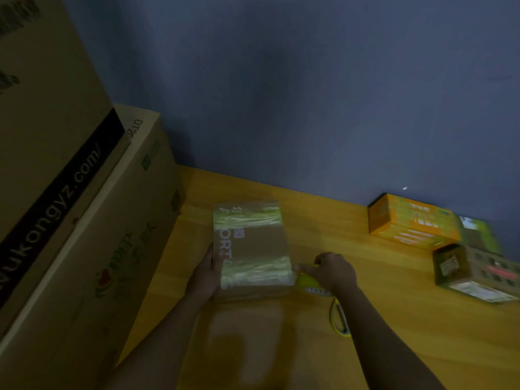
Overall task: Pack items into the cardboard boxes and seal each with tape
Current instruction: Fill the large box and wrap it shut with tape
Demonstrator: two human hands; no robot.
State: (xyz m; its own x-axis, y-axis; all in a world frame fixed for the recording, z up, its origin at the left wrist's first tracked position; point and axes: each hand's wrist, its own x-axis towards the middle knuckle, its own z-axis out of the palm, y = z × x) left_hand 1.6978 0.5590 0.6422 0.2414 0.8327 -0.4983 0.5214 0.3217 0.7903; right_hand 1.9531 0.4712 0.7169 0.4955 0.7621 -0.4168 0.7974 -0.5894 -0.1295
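Two large stacked brown cardboard cartons are seen at far left, beside the yellow wooden table. The left hand is pressed flat against the left side of the small brown cardboard box; nothing is grasped. Two bands of clear tape are already laid across its closed top. The right hand is clenched on a yellow tape dispenser at the box's right edge. Sealing is judged nearly finished. Orange and green retail packs at right are left unpacked.
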